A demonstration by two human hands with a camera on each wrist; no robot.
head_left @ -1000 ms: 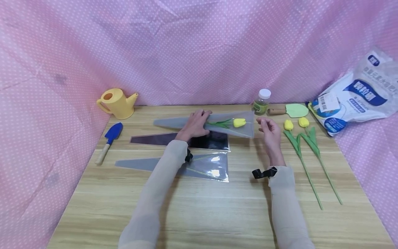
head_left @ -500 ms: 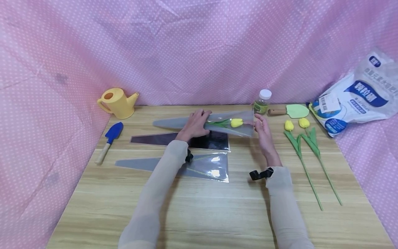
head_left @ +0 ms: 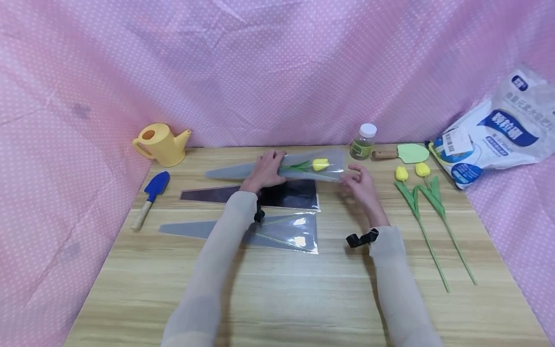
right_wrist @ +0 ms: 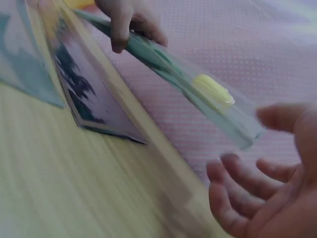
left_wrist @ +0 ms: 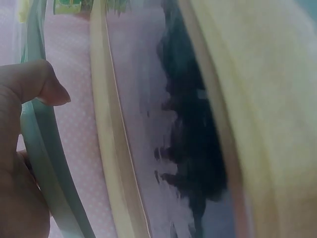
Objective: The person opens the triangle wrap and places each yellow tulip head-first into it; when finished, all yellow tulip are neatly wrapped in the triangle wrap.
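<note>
- One yellow tulip lies inside a clear sleeve, raised near the back edge of the wooden surface.
- The left grip is wrapped on that sleeve around its middle, thumb along one side.
- The right grip is wide, fingers loosely parted at the sleeve's broad end; from where I stand I can't tell whether they touch it.
- Nearer me, a dark sleeve and a see-through sleeve lie flat.
- Two more tulips lie to the right.
</note>
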